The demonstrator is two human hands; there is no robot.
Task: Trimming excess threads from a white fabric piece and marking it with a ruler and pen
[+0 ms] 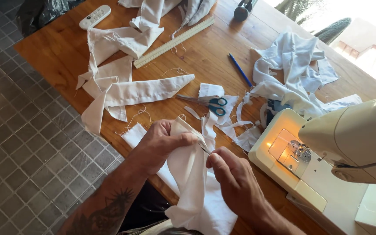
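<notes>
My left hand (pixel 162 141) grips a folded piece of white cloth (pixel 192 174) near its top edge, thumb pressed on the fold. My right hand (pixel 233 178) pinches a thin metal tool (pixel 204 149), a needle or small pick, with its tip touching the cloth just below my left thumb. The cloth hangs down over the near edge of the wooden table (pixel 66 48) towards my lap.
A cream sewing machine (pixel 327 161) with its lamp lit stands at the right. Blue-handled scissors (pixel 209 103), a blue pencil (pixel 240 69), a long ruler (pixel 175 41), a white remote (pixel 95 17) and several white fabric scraps (pixel 122 93) lie on the table. Grey tiled floor lies at left.
</notes>
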